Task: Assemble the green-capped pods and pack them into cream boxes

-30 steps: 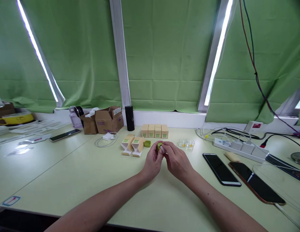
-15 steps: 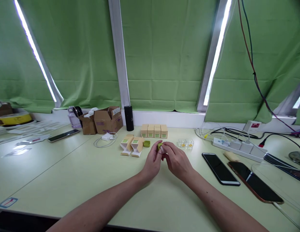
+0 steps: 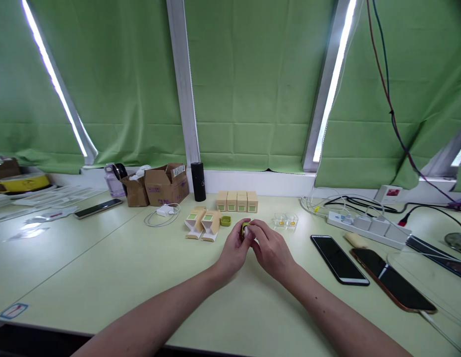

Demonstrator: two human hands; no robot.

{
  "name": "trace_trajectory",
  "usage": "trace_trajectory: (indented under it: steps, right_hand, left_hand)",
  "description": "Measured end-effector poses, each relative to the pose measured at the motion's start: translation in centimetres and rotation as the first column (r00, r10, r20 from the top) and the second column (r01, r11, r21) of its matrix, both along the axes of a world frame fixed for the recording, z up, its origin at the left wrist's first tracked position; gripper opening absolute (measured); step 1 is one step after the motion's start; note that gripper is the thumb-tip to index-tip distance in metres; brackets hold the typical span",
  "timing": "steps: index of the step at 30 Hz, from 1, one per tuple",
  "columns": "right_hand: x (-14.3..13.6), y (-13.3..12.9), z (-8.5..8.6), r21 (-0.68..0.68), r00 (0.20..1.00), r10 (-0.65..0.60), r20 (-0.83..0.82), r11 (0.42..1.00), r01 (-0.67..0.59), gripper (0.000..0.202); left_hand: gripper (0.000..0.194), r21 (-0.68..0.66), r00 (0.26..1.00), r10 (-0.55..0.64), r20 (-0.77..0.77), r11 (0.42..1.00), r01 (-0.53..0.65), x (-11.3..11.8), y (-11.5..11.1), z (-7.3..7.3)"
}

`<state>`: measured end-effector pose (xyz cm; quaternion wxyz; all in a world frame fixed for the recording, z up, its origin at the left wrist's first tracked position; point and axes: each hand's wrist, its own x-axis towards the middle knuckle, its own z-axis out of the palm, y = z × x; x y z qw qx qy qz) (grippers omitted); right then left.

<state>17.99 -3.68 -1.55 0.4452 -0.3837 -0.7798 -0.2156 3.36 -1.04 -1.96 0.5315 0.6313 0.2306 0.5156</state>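
Over the middle of the table, my left hand [image 3: 234,248] is closed around a small olive-green case [image 3: 243,229]. Something pale shows in the case, too small and covered to name. The fingers of my right hand [image 3: 271,248] are bent together against the same case from the right, their tips partly hidden. Just left of the hands, another olive-green case [image 3: 225,221] lies on the table beside two opened small cardboard boxes [image 3: 211,223]. Beyond the hands stands a row of several small cardboard boxes [image 3: 237,202]. A clear tray [image 3: 285,220] with yellow-centred compartments sits to the right.
Two phones [image 3: 339,260] lie on the right, near a white power strip [image 3: 369,229] with cables. At the back left stand a brown carton [image 3: 166,184], a black cylinder [image 3: 198,182] and a white charger [image 3: 165,210]. Another phone [image 3: 98,208] lies at left.
The case in my hands has turned slightly, and more of its pale inside shows. My right fingers have shifted a little against it. The things on the table have stayed put.
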Motion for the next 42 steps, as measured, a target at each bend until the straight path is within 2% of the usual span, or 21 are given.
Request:
trace_trajectory:
  steps: [21, 25, 30, 34, 38, 42]
  right_hand:
    - [-0.2, -0.1, 0.3, 0.004, 0.999, -0.045, 0.025, 0.999, 0.045, 0.029]
    - [-0.1, 0.2, 0.1, -0.009, 1.000, -0.015, 0.007, 1.000, 0.015, 0.029]
    - [0.1, 0.3, -0.2, -0.077, 0.994, 0.093, -0.055, 0.992, -0.098, 0.041]
    - [0.2, 0.1, -0.5, -0.142, 0.985, 0.110, -0.132, 0.982, -0.128, 0.051]
    - [0.3, 0.1, -0.6, -0.192, 0.965, 0.093, -0.244, 0.971, -0.142, 0.037]
    - [0.5, 0.3, -0.5, -0.287, 0.877, 0.072, -0.475, 0.929, -0.232, 0.029]
  left_hand:
    - [0.046, 0.028, 1.000, 0.014, 0.024, 1.000, -0.015, 0.2, -0.2, 0.5]
    - [0.048, 0.022, 0.999, 0.026, 0.021, 0.999, -0.026, 0.2, -0.1, 0.4]
    - [0.063, -0.006, 0.997, 0.063, -0.037, 0.998, -0.063, 0.0, 0.6, 0.0]
    - [0.076, -0.037, 0.996, 0.058, -0.068, 0.998, -0.060, -0.3, 1.0, -0.1]
    - [0.083, -0.046, 0.996, 0.023, -0.090, 0.999, -0.027, -0.8, 0.8, 0.2]
    - [0.070, -0.013, 0.997, 0.047, -0.064, 0.999, -0.048, -1.3, 1.1, 0.3]
